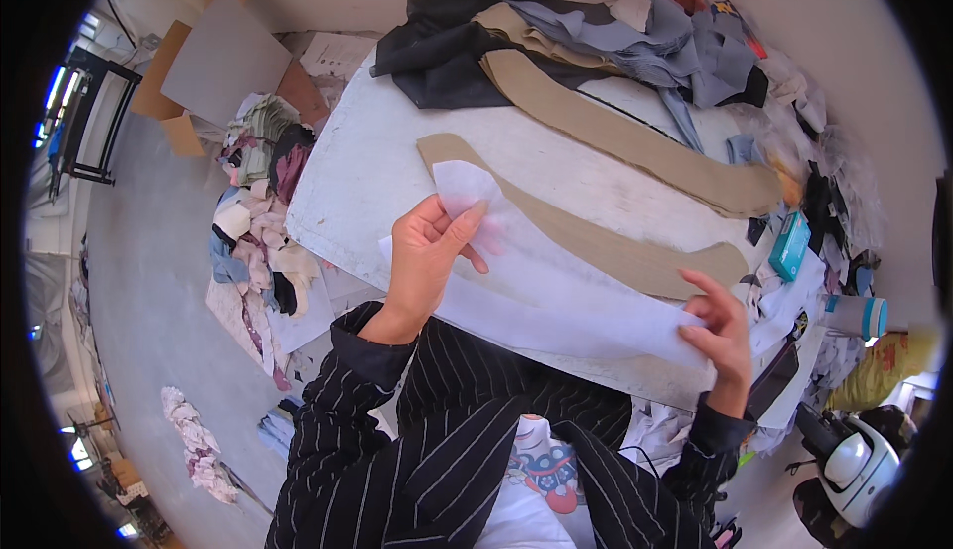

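A thin white sheet of fabric [566,296], long and slightly see-through, stretches between my two hands. My left hand [427,251] pinches its upper left end between thumb and fingers. At the other end my right hand [720,331] grips the sheet's edge, with its forefinger raised off it. Partly hidden under the white sheet, a curved khaki fabric piece [625,251] lies on the pale table [367,172]. Farther back rests a stack of similar curved khaki pieces [635,142].
Dark and grey-blue cloth [447,43] is heaped at the table's far edge. A teal box [789,246] and a white-and-blue cup [856,317] stand on the right. Fabric scraps [263,241] pile up at the left, near an open cardboard box [218,63].
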`<state>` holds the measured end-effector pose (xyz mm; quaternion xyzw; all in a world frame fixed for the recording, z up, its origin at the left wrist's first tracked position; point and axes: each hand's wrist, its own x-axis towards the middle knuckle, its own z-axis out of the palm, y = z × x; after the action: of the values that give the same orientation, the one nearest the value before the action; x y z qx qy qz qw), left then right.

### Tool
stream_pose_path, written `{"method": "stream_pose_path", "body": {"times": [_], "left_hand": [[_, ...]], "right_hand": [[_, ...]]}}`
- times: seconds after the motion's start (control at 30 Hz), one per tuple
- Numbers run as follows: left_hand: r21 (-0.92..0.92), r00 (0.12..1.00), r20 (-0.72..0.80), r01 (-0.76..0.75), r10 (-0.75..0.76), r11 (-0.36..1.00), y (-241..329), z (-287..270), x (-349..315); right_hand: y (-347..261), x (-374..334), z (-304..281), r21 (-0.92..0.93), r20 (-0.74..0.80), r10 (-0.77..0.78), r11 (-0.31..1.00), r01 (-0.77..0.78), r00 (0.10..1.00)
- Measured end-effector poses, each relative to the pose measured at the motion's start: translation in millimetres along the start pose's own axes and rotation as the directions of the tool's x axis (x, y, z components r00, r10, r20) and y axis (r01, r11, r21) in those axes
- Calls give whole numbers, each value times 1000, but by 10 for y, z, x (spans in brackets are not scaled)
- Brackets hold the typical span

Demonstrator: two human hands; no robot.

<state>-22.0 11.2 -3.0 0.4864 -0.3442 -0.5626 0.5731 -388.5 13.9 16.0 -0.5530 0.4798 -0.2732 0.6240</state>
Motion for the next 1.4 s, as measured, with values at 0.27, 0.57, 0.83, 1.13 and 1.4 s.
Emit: {"method": "stream_pose_path", "body": {"times": [0.27, 0.57, 0.83, 1.13, 1.4], "left_hand": [[275, 991, -96, 113, -89, 955, -190, -299, 427], [594, 954, -246, 10, 170, 805, -250, -574, 837], [781, 937, -227, 11, 267, 625, -310, -706, 940], [895, 836, 440, -440, 329, -78, -258, -322, 882], [902, 898, 424, -409, 114, -137, -321, -295, 924]], "right_hand": [[-92, 149, -7, -225, -119, 68, 970, -94, 991], [27, 552, 170, -406, -106, -8, 913, -36, 994], [60, 665, 242, -555, -111, -118, 831, 37, 987], [53, 701, 246, -606, -106, -141, 794, 49, 984], [112, 711, 262, -685, -194, -168, 729, -10, 967]]}}
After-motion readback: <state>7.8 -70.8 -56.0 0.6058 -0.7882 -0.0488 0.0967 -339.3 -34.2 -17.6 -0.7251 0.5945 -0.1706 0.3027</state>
